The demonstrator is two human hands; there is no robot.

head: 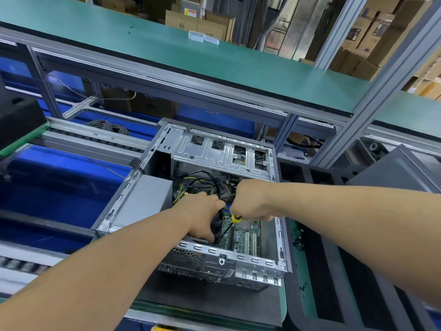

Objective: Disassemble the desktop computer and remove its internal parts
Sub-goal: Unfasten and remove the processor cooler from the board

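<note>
Inside the open grey metal computer case (191,194), the right hand (250,199) gripped a yellow-handled screwdriver (232,223) at the green motherboard (241,235), likely unscrewing; left hand (202,216) fingers curled, grasp unclear.

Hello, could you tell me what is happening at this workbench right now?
A person is taking apart an open desktop computer case lying on its side. The right hand grips a yellow-handled screwdriver, its tip down at the green motherboard. The left hand reaches inside beside it, near the cables. Most parts are still inside.
</note>
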